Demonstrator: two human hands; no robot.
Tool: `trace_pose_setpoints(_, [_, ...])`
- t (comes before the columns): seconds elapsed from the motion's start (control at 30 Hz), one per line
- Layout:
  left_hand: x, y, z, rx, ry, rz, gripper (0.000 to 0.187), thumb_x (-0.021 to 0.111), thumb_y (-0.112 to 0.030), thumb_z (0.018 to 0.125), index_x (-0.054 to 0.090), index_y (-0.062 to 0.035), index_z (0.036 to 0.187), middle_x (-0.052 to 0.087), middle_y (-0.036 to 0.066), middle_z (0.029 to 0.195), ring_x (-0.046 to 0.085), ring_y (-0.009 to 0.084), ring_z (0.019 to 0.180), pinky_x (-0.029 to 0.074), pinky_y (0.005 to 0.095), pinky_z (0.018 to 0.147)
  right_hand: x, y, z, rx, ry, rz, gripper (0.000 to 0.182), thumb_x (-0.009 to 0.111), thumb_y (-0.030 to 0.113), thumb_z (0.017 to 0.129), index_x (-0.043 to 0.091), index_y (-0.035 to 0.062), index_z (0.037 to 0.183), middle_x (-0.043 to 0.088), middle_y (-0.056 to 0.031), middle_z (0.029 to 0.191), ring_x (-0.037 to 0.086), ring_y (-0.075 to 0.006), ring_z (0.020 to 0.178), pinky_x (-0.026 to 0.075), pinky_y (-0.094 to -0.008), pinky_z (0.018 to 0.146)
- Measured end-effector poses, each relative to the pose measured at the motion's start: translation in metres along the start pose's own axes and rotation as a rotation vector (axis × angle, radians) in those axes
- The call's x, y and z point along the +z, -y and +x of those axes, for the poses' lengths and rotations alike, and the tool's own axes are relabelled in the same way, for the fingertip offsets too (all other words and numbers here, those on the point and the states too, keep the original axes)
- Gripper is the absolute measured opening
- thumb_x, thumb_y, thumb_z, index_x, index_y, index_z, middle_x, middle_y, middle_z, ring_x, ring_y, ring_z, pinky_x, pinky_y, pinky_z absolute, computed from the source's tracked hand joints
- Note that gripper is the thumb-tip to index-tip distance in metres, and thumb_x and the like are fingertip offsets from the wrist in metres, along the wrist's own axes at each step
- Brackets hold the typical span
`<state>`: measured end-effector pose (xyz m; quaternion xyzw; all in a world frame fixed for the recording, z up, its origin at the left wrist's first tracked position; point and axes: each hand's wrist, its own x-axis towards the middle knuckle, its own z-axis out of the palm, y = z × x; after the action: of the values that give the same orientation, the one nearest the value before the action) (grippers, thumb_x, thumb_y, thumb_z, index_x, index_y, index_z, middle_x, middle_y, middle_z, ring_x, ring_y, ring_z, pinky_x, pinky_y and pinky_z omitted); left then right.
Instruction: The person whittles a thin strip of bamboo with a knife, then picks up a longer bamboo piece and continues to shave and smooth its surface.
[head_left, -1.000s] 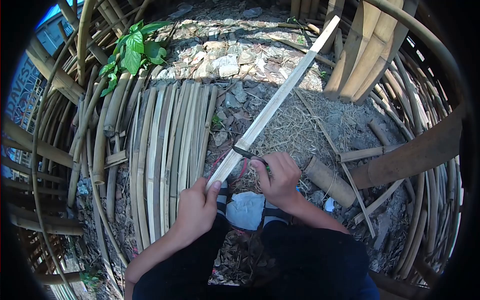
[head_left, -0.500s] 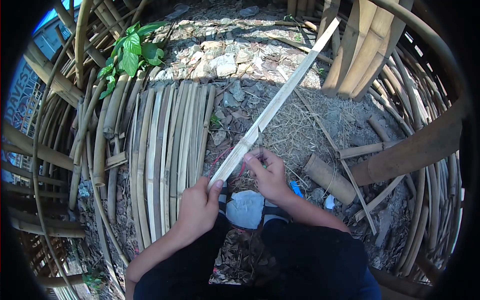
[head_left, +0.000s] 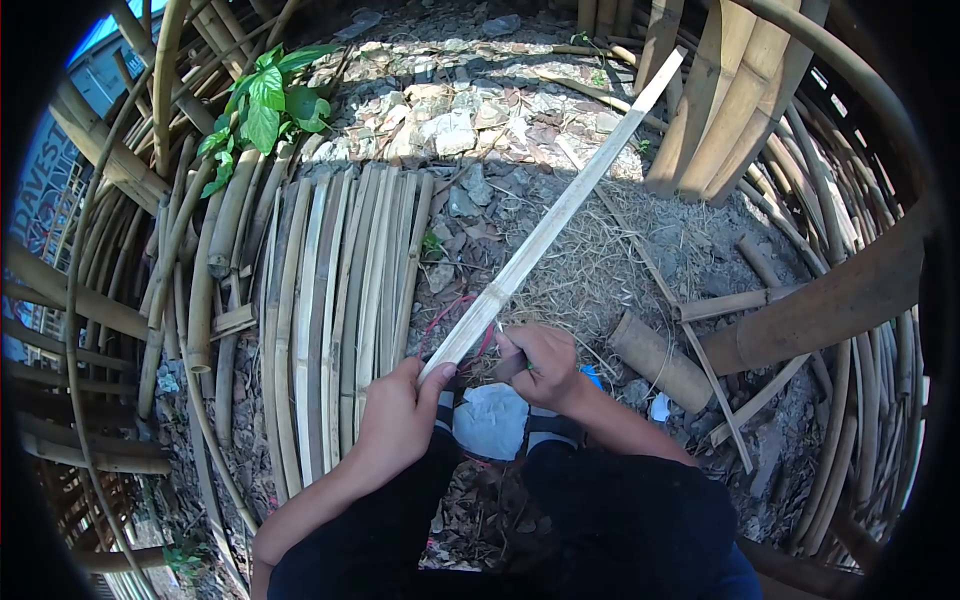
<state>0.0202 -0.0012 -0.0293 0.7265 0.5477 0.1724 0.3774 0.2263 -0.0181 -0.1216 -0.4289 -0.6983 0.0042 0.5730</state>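
My left hand (head_left: pixel 400 405) is closed round the lower end of a long split bamboo strip (head_left: pixel 545 235). The strip slants up and away to the right, its pale face towards me. Just right of its lower part, my right hand (head_left: pixel 545 365) is closed in a pinch, apart from the strip; a thin pale bit shows at its fingertips, too small to name. Below the hands, a pale flat stone (head_left: pixel 490 420) lies between my feet. Left of the strip, many split bamboo slats (head_left: pixel 335 300) lie side by side in a row.
A short bamboo tube (head_left: pixel 660 360) and thin offcuts lie on the ground at the right. Upright bamboo poles (head_left: pixel 735 100) stand at the back right, with stacked poles along both sides. A leafy plant (head_left: pixel 265 100) grows at the back left; rubble (head_left: pixel 450 120) covers the ground ahead.
My right hand has drawn down and back, away from the strip's edge, its fingers curling more. A raised splinter on the strip's edge no longer shows. The strip's far end has dipped slightly.
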Motion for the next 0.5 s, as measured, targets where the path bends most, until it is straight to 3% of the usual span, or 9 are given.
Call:
trace_pose_setpoints(0.03, [0.0, 0.001, -0.001, -0.003, -0.003, 0.001, 0.042, 0.062, -0.029, 0.099, 0.057, 0.0043, 0.075, 0.046, 0.007, 0.052, 0.039, 0.0121, 0.049, 0.035, 0.0355, 0.046, -0.001, -0.003, 0.0, -0.001, 0.001, 0.004, 0.016, 0.062, -0.006, 0.077, 0.06, 0.0003, 0.091, 0.059, -0.0121, 0.069, 0.062, -0.0266, 0.057, 0.048, -0.0345, 0.053])
trace_pose_setpoints(0.1, [-0.001, 0.004, -0.002, -0.002, 0.002, -0.012, 0.041, 0.061, -0.03, 0.099, 0.057, 0.0042, 0.076, 0.046, 0.007, 0.053, 0.04, 0.0116, 0.051, 0.035, 0.0348, 0.047, -0.007, -0.01, 0.0, 0.283, -0.113, 0.001, 0.007, 0.064, -0.001, 0.085, 0.059, 0.0002, 0.09, 0.058, -0.0097, 0.068, 0.059, -0.02, 0.055, 0.045, -0.0331, 0.05])
trace_pose_setpoints(0.17, [-0.005, 0.002, -0.001, -0.004, -0.002, 0.002, 0.041, 0.061, -0.03, 0.099, 0.058, 0.0042, 0.077, 0.047, 0.007, 0.054, 0.041, 0.0112, 0.052, 0.036, 0.0345, 0.048, -0.017, -0.038, -0.004, 0.536, -0.234, -0.029, 0.01, 0.066, 0.007, 0.091, 0.058, 0.0017, 0.089, 0.055, -0.0041, 0.066, 0.052, -0.0129, 0.052, 0.04, -0.0311, 0.047])
trace_pose_setpoints(0.2, [-0.006, 0.002, -0.001, -0.012, -0.009, 0.015, 0.04, 0.061, -0.029, 0.099, 0.058, 0.0043, 0.079, 0.047, 0.007, 0.055, 0.042, 0.0107, 0.053, 0.036, 0.0341, 0.049, -0.024, -0.043, 0.003, 0.536, -0.233, -0.031, 0.01, 0.066, 0.007, 0.091, 0.058, 0.0017, 0.089, 0.055, -0.0041, 0.066, 0.052, -0.0129, 0.052, 0.04, -0.0311, 0.047])
trace_pose_setpoints(0.27, [-0.006, 0.008, 0.001, -0.031, -0.013, -0.009, 0.039, 0.061, -0.029, 0.1, 0.059, 0.0045, 0.08, 0.048, 0.007, 0.055, 0.042, 0.0105, 0.054, 0.037, 0.034, 0.049, -0.036, -0.044, 0.019, 1.076, -0.589, 0.398, 0.021, 0.064, 0.022, 0.097, 0.056, 0.0034, 0.092, 0.048, 0.0024, 0.063, 0.045, -0.0088, 0.05, 0.036, -0.0288, 0.044])
trace_pose_setpoints(0.3, [-0.005, 0.01, 0.001, -0.052, -0.015, -0.033, 0.038, 0.06, -0.029, 0.1, 0.059, 0.0047, 0.082, 0.048, 0.008, 0.056, 0.043, 0.0103, 0.055, 0.037, 0.0338, 0.05, -0.041, -0.042, 0.023, 1.078, -0.587, 0.397, 0.021, 0.064, 0.022, 0.097, 0.056, 0.0034, 0.092, 0.048, 0.0024, 0.063, 0.045, -0.0088, 0.05, 0.036, -0.0288, 0.044])
trace_pose_setpoints(0.37, [-0.003, 0.012, 0.001, -0.041, -0.024, -0.008, 0.036, 0.06, -0.028, 0.1, 0.06, 0.0048, 0.084, 0.049, 0.008, 0.056, 0.043, 0.011, 0.054, 0.037, 0.0341, 0.05, -0.047, -0.039, 0.028, 1.371, -0.46, 0.653, 0.034, 0.054, 0.037, 0.101, 0.054, 0.0038, 0.095, 0.042, 0.0038, 0.063, 0.04, -0.0088, 0.048, 0.033, -0.027, 0.042])
trace_pose_setpoints(0.5, [-0.002, 0.012, 0.001, -0.012, -0.054, 0.074, 0.029, 0.06, -0.023, 0.099, 0.06, 0.0046, 0.089, 0.052, 0.01, 0.057, 0.048, 0.0134, 0.053, 0.038, 0.0347, 0.05, -0.032, -0.025, 0.009, 1.477, -0.444, 0.977, 0.047, 0.042, 0.049, 0.103, 0.053, 0.0027, 0.099, 0.04, 0.0014, 0.064, 0.038, -0.0095, 0.049, 0.032, -0.0265, 0.043])
